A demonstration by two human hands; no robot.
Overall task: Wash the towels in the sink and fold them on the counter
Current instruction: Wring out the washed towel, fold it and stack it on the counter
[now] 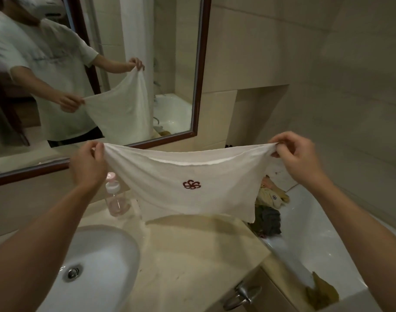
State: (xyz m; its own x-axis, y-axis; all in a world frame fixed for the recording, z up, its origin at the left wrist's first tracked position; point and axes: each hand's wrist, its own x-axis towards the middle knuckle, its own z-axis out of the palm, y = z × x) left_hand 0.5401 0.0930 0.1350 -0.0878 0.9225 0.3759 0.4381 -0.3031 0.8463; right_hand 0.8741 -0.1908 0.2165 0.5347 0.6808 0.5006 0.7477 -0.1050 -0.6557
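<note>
A white towel with a dark red flower emblem hangs spread in the air above the beige counter. My left hand pinches its top left corner and my right hand pinches its top right corner, stretching the top edge between them. The towel's lower edge hangs just above the counter. The white sink with its metal drain lies at the lower left, under my left forearm.
A clear bottle with a pink cap stands on the counter behind the sink. A pile of other towels lies at the bathtub's end, right of the counter. A metal tap sticks out below. A framed mirror hangs ahead.
</note>
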